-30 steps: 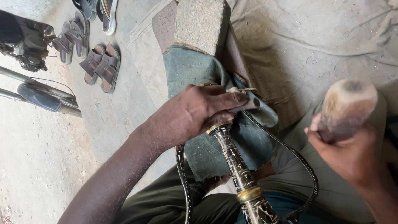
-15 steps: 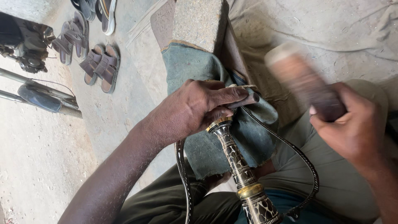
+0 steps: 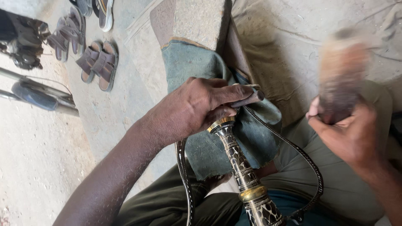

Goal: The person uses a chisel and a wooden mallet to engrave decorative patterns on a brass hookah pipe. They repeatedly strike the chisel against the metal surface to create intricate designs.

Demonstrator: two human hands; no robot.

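Note:
My left hand (image 3: pixel 197 109) grips a short metal punch (image 3: pixel 248 99) and presses down on the brass-ringed end of a dark patterned sheath (image 3: pixel 240 167), which lies over a grey-green cloth (image 3: pixel 197 67). My right hand (image 3: pixel 351 134) holds a thick wooden mallet (image 3: pixel 341 71) raised to the right of the punch; the mallet is blurred by motion. A thin dark braided cord (image 3: pixel 307 161) loops from the sheath around past my knee.
A stone block (image 3: pixel 201 21) sits under the cloth at the top. Several sandals (image 3: pixel 98 62) lie on the concrete floor at upper left. A bicycle part (image 3: pixel 37 98) shows at the left edge. My legs in olive trousers (image 3: pixel 335 192) fill the bottom.
The mallet was up at the right, swung in toward the punch half a second ago, and is now lifted again to the right. My left hand has stayed in place.

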